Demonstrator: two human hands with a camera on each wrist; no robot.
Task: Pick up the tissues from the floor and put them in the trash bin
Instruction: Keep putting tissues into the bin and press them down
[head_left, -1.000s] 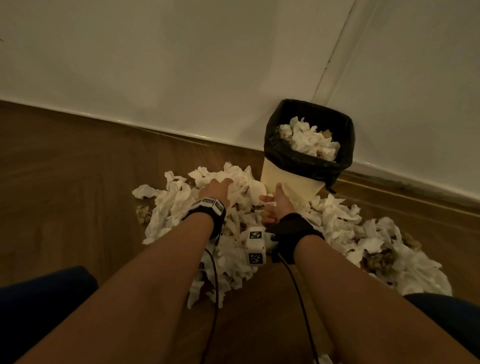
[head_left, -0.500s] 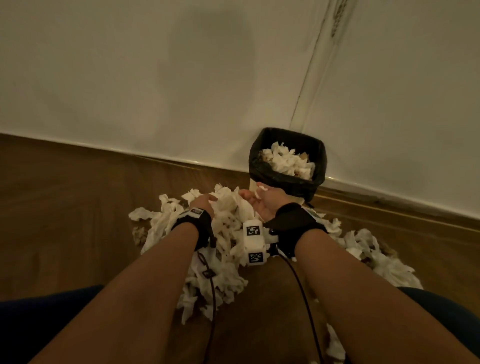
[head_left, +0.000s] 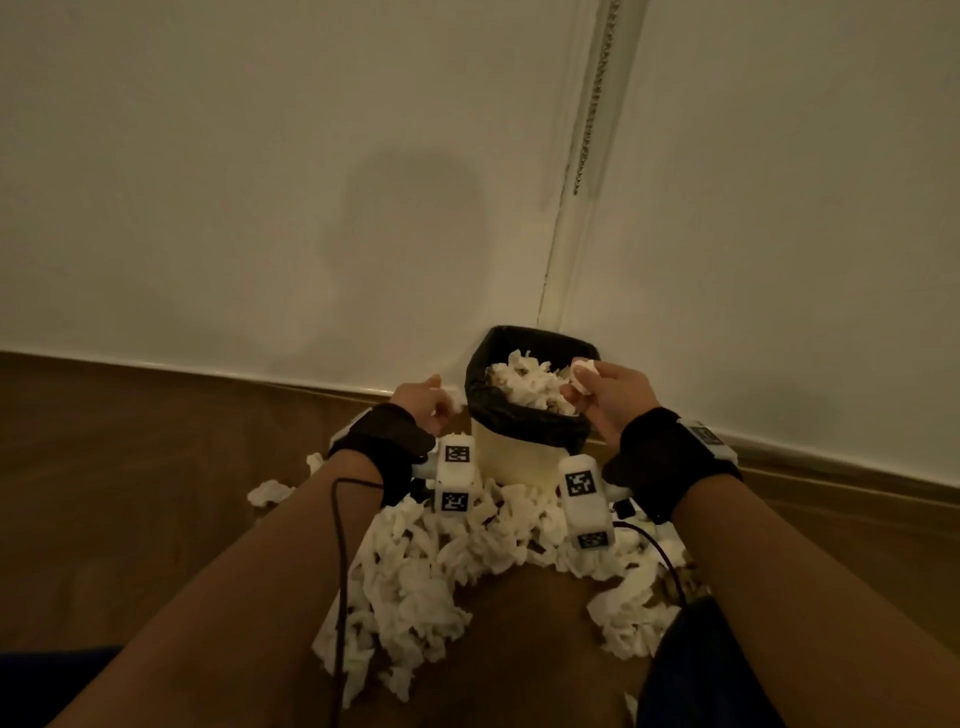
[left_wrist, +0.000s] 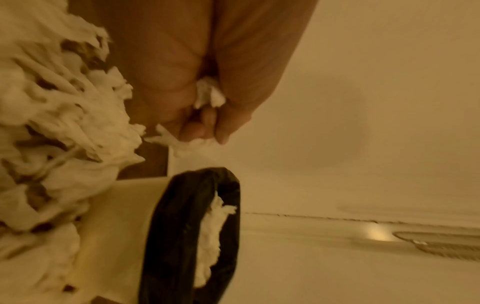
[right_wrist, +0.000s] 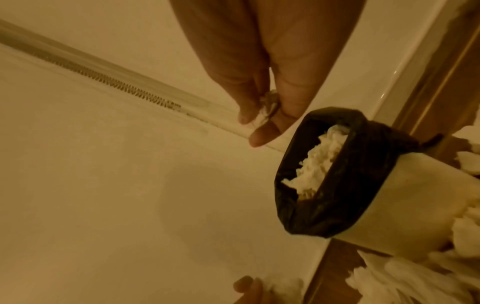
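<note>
Both hands have risen from the floor pile to the trash bin (head_left: 524, 415). Head view: left hand (head_left: 423, 402) and right hand (head_left: 608, 397) each grip a tissue wad; tissues (head_left: 426, 571) litter the floor. Left wrist: fingers (left_wrist: 197, 127) curled round tissue. Right wrist: fingers (right_wrist: 293, 94) pinching tissue above the bin.

We seem to be in a home room corner: wooden floor (head_left: 130, 519), pale wall (head_left: 260, 156) with skirting, and a small lined trash bin (head_left: 519, 457) at the far side.

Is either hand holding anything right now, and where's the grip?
Both. Left hand grips a crumpled tissue in curled fingers; right hand pinches a tissue wad at fingertips.
</note>
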